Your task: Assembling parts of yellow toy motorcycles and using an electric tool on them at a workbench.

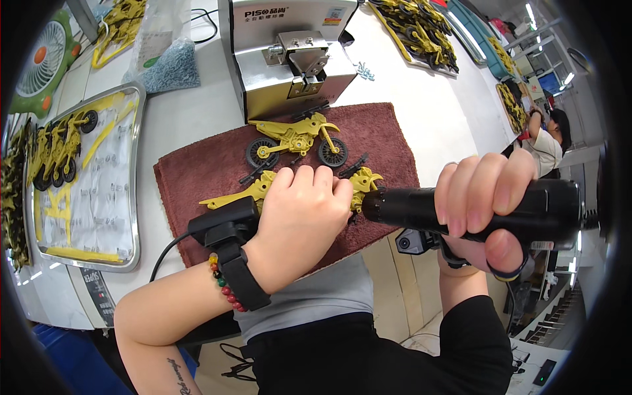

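My left hand (304, 212) is closed over a yellow toy motorcycle body (253, 191) lying on a dark red towel (197, 178); yellow parts stick out on both sides of the fingers. My right hand (490, 210) grips a black electric screwdriver (461, 207) held level, its tip pointing left at the yellow part beside my left fingers. A finished yellow toy motorcycle (296, 139) with black wheels lies on the towel just beyond my left hand. A black wrist camera and a bead bracelet sit on my left wrist.
A grey metal screw-feeder machine (283, 52) stands behind the towel. At the left, a metal tray (135, 171) holds yellow toy motorcycles. A bag of small screws (168, 66) and a green fan (43, 62) are far left. Piles of yellow parts (421, 29) lie far right, near another person.
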